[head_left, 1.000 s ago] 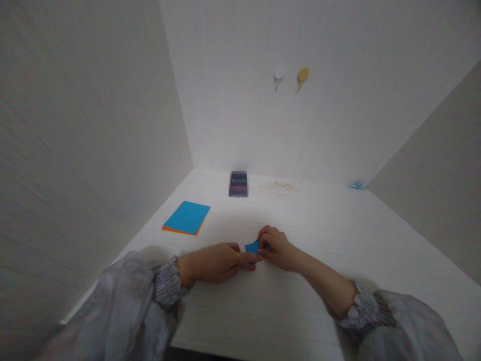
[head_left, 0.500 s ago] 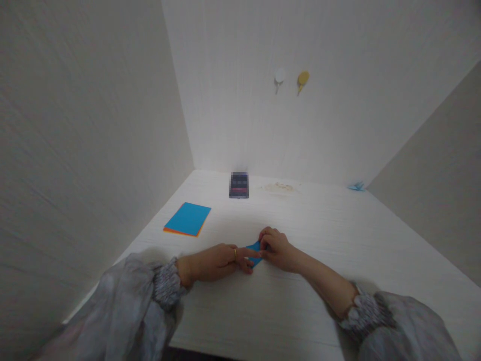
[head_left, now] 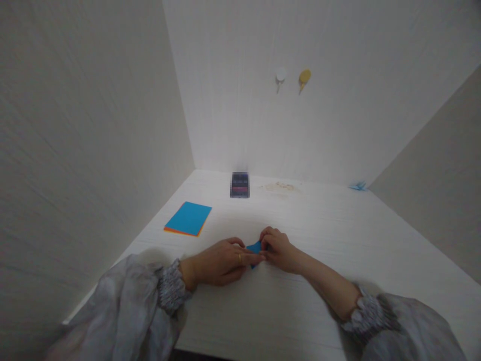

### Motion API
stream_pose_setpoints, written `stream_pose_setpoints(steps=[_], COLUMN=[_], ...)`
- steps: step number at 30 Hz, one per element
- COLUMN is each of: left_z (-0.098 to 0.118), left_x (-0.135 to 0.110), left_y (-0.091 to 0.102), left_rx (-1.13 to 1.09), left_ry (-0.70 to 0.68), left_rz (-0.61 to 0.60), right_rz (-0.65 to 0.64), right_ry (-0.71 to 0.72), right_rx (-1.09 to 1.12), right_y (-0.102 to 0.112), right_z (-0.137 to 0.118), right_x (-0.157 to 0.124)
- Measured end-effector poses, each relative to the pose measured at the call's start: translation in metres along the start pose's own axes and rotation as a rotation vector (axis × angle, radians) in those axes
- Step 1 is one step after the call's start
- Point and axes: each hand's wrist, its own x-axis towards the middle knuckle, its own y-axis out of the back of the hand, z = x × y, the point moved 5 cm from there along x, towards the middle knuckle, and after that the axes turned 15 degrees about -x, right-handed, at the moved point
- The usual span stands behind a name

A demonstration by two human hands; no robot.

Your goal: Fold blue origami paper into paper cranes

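A small folded piece of blue paper [head_left: 254, 247] lies on the white table [head_left: 319, 235] between my two hands. My left hand [head_left: 221, 260], with a gold ring, presses its fingers together on the paper's left side. My right hand [head_left: 276, 248] pinches the right side with curled fingers. Most of the paper is hidden by my fingers.
A stack of coloured paper sheets [head_left: 188, 218], blue on top and orange beneath, lies at the left. A dark blurred object [head_left: 239, 184] stands by the back wall. A small blue folded figure [head_left: 357, 186] sits in the far right corner. Two hooks [head_left: 293, 79] hang on the wall.
My left hand has shifted slightly right and closed further over the blue paper; less of the paper shows now. My right hand has stayed nearly in place.
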Motion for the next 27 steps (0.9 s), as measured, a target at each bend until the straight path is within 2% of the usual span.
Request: stream_pose_setpoints(steps=[4,13,19,27], left_z=[0.003,0.004,0.005,0.005], left_x=[0.0,0.002,0.003,0.005], left_y=[-0.002,-0.005,-0.005,-0.004], left_rx=[0.064,0.081,0.082,0.092], left_ry=[-0.048,-0.012,-0.009,0.006], left_rz=[-0.038,-0.079,-0.079,-0.071], right_rz=[-0.01,-0.023,-0.003,-0.037], right_ry=[-0.003,-0.013,-0.053,-0.101], right_rx=[0.012,0.035,0.148,0.262], right_y=[0.001,0.005,0.003,-0.004], right_z=[-0.001,-0.002,0.006,0.016], right_x=[0.001,0.001,0.004,0.007])
